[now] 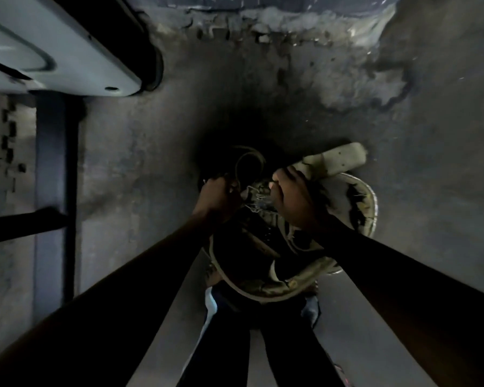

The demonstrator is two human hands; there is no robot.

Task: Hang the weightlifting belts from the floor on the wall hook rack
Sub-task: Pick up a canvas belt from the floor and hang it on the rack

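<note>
Both my arms reach forward at a dim, worn grey wall. My right hand (294, 199) is closed around a pale, cracked weightlifting belt (361, 208), whose strap end (338, 159) sticks out to the upper right. Its loop hangs down below my wrists as a lower curve (266, 291). My left hand (218, 195) is closed on a darker belt or strap (248, 163) that curls up against the wall. Between my hands is a metal buckle or hook (256, 195); it is too dark to tell which. The hook rack itself is hidden behind hands and belts.
A pale grey machine panel (53, 51) with a black frame (53, 169) stands at the upper left. The plaster (333, 65) is flaking and patchy above and to the right. My dark trouser legs (235, 344) show at the bottom.
</note>
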